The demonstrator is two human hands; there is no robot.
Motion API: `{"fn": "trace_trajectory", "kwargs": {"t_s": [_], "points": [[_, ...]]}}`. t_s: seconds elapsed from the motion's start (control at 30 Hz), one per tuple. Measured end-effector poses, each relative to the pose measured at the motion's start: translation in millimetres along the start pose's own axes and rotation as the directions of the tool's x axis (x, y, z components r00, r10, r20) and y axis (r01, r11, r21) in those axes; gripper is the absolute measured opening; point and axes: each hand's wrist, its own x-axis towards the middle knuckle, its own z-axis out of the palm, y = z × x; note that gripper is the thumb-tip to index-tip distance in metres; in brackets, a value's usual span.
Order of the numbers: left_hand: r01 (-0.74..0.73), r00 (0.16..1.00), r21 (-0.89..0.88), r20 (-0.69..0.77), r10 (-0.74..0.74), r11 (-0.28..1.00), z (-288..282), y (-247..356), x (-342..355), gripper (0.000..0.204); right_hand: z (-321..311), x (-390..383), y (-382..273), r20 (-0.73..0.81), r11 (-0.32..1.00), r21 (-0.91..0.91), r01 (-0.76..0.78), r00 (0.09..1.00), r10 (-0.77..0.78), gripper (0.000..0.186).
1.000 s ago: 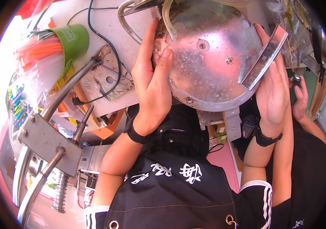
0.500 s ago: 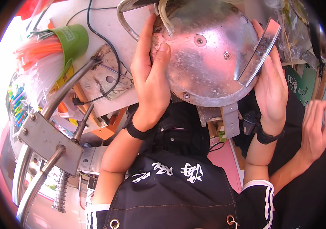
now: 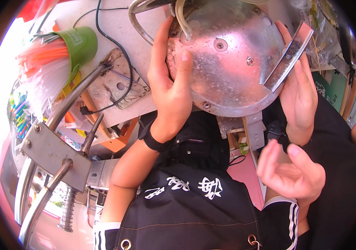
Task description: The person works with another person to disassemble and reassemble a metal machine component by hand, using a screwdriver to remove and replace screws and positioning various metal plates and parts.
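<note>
My left hand (image 3: pixel 171 91) grips the left side of a round, stained metal plate (image 3: pixel 224 83) with screw heads on it, fingers along its edge and thumb near the rim. My right hand (image 3: pixel 299 96) holds the opposite side, beside an angled metal strip (image 3: pixel 286 56) on the plate. Pale tubes (image 3: pixel 184 23) and a ribbed metal conduit (image 3: pixel 139 31) come to the plate's upper left. A co-worker's hand (image 3: pixel 290 175), fingers curled upward with nothing visible in it, is below my right hand, over my right forearm.
Left are a green bucket (image 3: pixel 80 48) of wrapped straws, loose colored straws (image 3: pixel 17 112), a black cable (image 3: pixel 126 58) on the white worktop (image 3: pixel 119 23) and a steel tube frame (image 3: pixel 53 154). Orange trays (image 3: pixel 117 141) sit underneath. A co-worker's dark clothing (image 3: pixel 332 175) fills the lower right.
The co-worker's hand has moved from the far right down and left, in front of my right forearm. My hands still grip the metal plate, which has shifted only slightly.
</note>
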Motion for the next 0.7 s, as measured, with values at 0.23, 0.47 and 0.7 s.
{"fn": "trace_trajectory", "kwargs": {"t_s": [0.23,0.47,0.7], "points": [[-0.043,0.999,-0.005,-0.008,0.043,0.999,1.1,-3.9,-1.4,0.055,0.5,-1.2,0.4,0.011,0.993,0.099,-0.058,0.998,0.057,0.064],[0.003,1.0,-0.052,-0.015,-0.003,0.999,4.1,2.6,-2.0,0.062,6.4,1.7,-15.2,0.276,0.625,-0.691,0.364,0.931,-0.238,0.054],[0.128,0.991,-0.165,-0.001,-0.13,0.978,2.5,7.3,0.7,0.076,83.8,-47.1,-23.2,0.506,-0.59,0.667,0.455,0.304,0.807,0.046]]}}
